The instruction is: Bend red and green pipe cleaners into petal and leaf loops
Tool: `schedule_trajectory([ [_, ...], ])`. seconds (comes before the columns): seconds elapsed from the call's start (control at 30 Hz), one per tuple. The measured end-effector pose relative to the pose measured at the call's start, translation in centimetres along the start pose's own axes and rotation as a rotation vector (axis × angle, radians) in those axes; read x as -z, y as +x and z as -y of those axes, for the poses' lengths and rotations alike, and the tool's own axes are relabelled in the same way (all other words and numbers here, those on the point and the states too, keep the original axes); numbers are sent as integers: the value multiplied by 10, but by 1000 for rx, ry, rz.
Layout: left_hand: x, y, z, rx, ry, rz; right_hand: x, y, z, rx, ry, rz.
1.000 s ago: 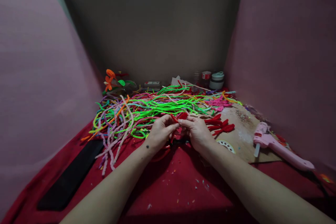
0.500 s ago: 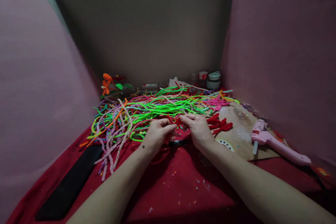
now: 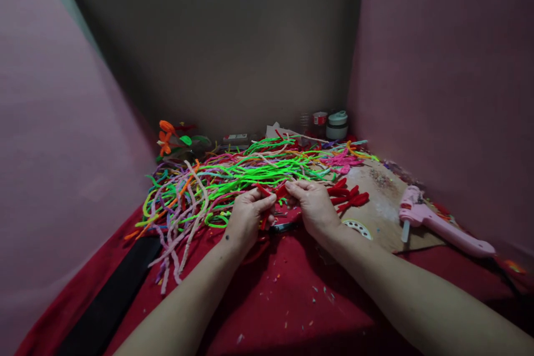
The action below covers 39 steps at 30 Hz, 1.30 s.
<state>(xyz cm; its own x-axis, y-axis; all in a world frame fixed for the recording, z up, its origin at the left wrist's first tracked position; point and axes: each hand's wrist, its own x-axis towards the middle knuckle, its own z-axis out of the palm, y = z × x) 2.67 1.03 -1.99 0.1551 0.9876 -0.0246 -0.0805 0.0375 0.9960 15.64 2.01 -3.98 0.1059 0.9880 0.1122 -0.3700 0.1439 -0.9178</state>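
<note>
My left hand (image 3: 249, 214) and my right hand (image 3: 314, 204) meet over the red cloth (image 3: 287, 295), both pinched on a short red pipe cleaner (image 3: 273, 191) held between them. Its bent end hangs down under my left fingers. Just beyond the hands lies a big tangle of pipe cleaners (image 3: 233, 175), mostly neon green, with pink, purple and orange ones. To the right of my right hand, several folded red pipe cleaner pieces (image 3: 348, 194) lie on a cardboard sheet (image 3: 386, 214). A dark tool (image 3: 282, 227) rests on the cloth below the hands.
A pink glue gun (image 3: 434, 221) lies at the right, half on the cardboard. An orange pipe-cleaner flower (image 3: 167, 136) stands at the back left, small jars (image 3: 331, 124) at the back right. A long black strip (image 3: 108, 300) lies at the left. Pink walls close in both sides.
Both hands stayed together on the red pipe cleaner, shifting slightly. The left fingers closed further round it. The view drifted a little to the right.
</note>
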Motion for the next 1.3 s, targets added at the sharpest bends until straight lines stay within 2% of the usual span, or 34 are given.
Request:
schedule_trajectory([
  [0.2,-3,-1,0,-19,-30,11,0,1,0,-42,146,10],
  [0.4,3,1,-5,87,-31,-11,-1,1,8,-108,258,30],
  [0.73,10,6,-7,178,-90,21,-1,4,2,-44,227,87],
  [1.17,6,4,-5,126,-32,22,0,2,0,26,99,43],
  [1.3,4,2,-5,7,60,-8,-1,2,2,12,71,40],
])
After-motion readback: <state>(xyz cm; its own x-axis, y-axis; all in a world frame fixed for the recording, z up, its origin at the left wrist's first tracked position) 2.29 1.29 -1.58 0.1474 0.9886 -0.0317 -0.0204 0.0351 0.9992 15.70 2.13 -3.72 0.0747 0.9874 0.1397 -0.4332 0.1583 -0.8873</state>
